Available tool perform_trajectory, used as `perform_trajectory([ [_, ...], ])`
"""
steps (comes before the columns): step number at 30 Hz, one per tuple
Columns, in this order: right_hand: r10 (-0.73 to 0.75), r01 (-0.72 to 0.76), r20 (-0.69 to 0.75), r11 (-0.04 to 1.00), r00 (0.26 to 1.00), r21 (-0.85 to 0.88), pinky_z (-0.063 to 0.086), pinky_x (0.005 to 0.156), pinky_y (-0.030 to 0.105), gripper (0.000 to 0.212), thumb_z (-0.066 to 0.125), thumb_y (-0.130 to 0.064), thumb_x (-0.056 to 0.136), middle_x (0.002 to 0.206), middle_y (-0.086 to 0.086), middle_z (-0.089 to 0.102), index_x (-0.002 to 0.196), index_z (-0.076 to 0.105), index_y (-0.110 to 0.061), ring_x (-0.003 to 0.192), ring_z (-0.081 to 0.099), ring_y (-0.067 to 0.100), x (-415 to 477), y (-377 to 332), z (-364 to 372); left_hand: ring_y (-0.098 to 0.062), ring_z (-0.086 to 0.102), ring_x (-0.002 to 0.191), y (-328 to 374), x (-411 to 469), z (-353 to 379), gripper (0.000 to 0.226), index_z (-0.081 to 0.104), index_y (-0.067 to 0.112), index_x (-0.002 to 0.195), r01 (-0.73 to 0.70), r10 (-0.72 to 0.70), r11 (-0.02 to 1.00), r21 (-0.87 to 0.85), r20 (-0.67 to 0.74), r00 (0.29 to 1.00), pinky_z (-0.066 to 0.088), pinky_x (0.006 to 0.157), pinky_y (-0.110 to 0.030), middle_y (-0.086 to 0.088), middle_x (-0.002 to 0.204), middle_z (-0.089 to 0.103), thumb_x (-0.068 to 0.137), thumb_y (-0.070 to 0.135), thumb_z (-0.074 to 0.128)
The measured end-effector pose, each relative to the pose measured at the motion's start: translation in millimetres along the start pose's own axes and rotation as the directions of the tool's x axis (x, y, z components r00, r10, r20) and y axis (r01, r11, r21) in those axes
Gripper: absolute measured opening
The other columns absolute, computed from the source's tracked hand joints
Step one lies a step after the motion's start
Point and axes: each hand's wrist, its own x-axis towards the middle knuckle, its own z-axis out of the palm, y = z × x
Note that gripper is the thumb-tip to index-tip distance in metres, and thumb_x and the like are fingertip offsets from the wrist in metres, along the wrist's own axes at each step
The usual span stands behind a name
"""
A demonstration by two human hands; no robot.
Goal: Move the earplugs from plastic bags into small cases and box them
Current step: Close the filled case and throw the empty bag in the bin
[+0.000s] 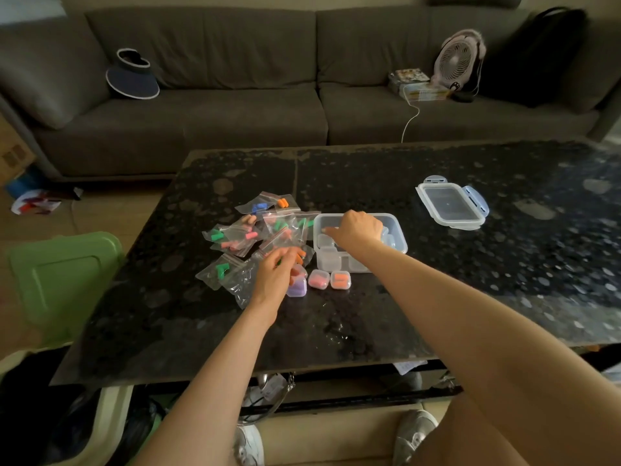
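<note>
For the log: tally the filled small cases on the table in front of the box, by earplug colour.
Purple case: 1
Pink case: 1
Orange case: 1
Total: 3 in plain view; the left hand may hide another behind the purple one.

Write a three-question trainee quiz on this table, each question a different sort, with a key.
1. True or false: the lid is snapped onto the clear box.
2. The right hand reaches into: A the lid, B the clear box, C a bag.
3. Fill in: the middle case, between the purple case and the orange case, holds ___ earplugs.
Key: 1 false; 2 B; 3 pink.
</note>
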Motion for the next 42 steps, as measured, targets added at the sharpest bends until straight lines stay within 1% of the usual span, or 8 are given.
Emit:
perform_trajectory([
  [4, 0.01, -0.008, 0.055, 0.999, 0.998, -0.034, 0.037, 0.07, 0.029, 0.043, 0.053, -0.052, 0.092, 0.103, 0.004, 0.065, 0.113, 0.06, -0.015, 0.089, 0.059, 0.02, 9.1, 1.1, 9.6, -0.008, 0.051, 0.073, -5.6, 4.0, -9.5, 0.03, 0.065, 0.015, 0.097, 0.011, -0.011, 1.0, -0.009, 0.002, 1.0, 0.044, 0.067, -0.023, 0.0, 0.084, 0.056, 0.102, 0.026, 0.038],
  [8, 0.051, -0.052, 0.039, 0.999, 0.998, 0.004, 0.04, 0.067, 0.029, 0.029, 0.056, -0.034, 0.094, 0.099, 0.007, 0.066, 0.113, 0.061, -0.013, 0.081, 0.057, 0.02, 12.2, 2.3, 8.9, -0.01, 0.051, 0.071, -4.2, 5.6, -11.6, 0.031, 0.06, 0.023, 0.082, 0.041, -0.041, 0.999, -0.008, 0.005, 0.999, 0.046, 0.068, -0.023, -0.002, 0.084, 0.055, 0.103, 0.022, 0.037],
  [12, 0.044, -0.046, 0.014, 0.954, 0.999, 0.296, 0.034, 0.047, 0.022, 0.022, 0.058, -0.034, 0.092, 0.072, 0.001, 0.059, 0.09, 0.063, -0.013, 0.059, 0.052, 0.013, 0.9, 6.1, -10.3, -0.01, 0.056, 0.082, 0.6, 2.5, -8.7, 0.031, 0.059, 0.023, 0.087, 0.025, -0.026, 0.999, 0.022, 0.036, 0.999, 0.048, 0.071, -0.023, 0.001, 0.093, 0.059, 0.1, 0.006, 0.037],
  [17, -0.144, -0.085, 0.172, 0.472, 0.975, 0.878, 0.059, 0.064, 0.028, 0.019, 0.068, -0.011, 0.087, 0.082, 0.009, 0.066, 0.105, 0.061, -0.011, 0.066, 0.065, 0.016, -48.1, 12.3, -29.9, -0.009, 0.051, 0.076, 10.3, -4.4, -6.8, 0.029, 0.066, 0.013, 0.09, 0.048, -0.051, 0.998, 0.049, 0.062, 0.997, 0.041, 0.066, -0.02, 0.0, 0.082, 0.058, 0.096, 0.004, 0.039],
  [23, -0.339, -0.253, 0.286, 0.139, 0.896, 0.957, 0.059, 0.065, 0.03, 0.015, 0.054, 0.002, 0.092, 0.087, 0.015, 0.069, 0.1, 0.063, -0.008, 0.072, 0.071, 0.024, -80.0, 24.4, -16.3, -0.007, 0.057, 0.102, 12.9, -21.4, -12.4, 0.02, 0.064, 0.031, 0.104, -0.075, 0.076, 0.997, -0.013, 0.257, 0.963, 0.041, 0.082, -0.021, 0.005, 0.11, 0.064, 0.09, 0.043, 0.058],
  [30, -0.362, -0.204, 0.248, 0.156, 0.898, 0.966, 0.059, 0.078, 0.038, 0.02, 0.057, 0.003, 0.091, 0.095, 0.017, 0.071, 0.107, 0.061, -0.008, 0.082, 0.071, 0.029, -90.6, 23.0, -0.5, -0.009, 0.049, 0.112, 8.5, -20.8, -19.7, 0.026, 0.063, 0.035, 0.11, -0.132, 0.113, 0.99, 0.045, 0.301, 0.947, 0.036, 0.084, -0.021, 0.005, 0.124, 0.057, 0.084, 0.037, 0.066],
  [37, -0.35, -0.291, 0.319, 0.133, 0.881, 0.948, 0.059, 0.079, 0.037, 0.027, 0.065, -0.014, 0.089, 0.104, 0.02, 0.068, 0.112, 0.055, -0.005, 0.084, 0.071, 0.03, -95.9, 12.5, -1.1, 0.009, 0.06, 0.074, 7.3, -24.1, -24.2, 0.029, 0.058, 0.019, 0.107, -0.327, 0.274, 0.928, 0.178, 0.267, 0.924, 0.047, 0.058, -0.006, 0.01, 0.102, 0.059, 0.082, 0.026, 0.072],
  [42, -0.405, -0.449, 0.454, 0.113, 0.794, 0.886, 0.06, 0.075, 0.034, 0.026, 0.064, -0.014, 0.089, 0.099, 0.014, 0.069, 0.111, 0.057, -0.003, 0.084, 0.069, 0.026, -94.3, 15.6, -5.8, -0.003, 0.059, 0.094, 1.1, -21.3, -20.8, 0.034, 0.059, 0.018, 0.109, -0.467, 0.396, 0.849, 0.249, 0.287, 0.872, 0.048, 0.068, -0.008, 0.006, 0.107, 0.062, 0.079, 0.024, 0.074],
])
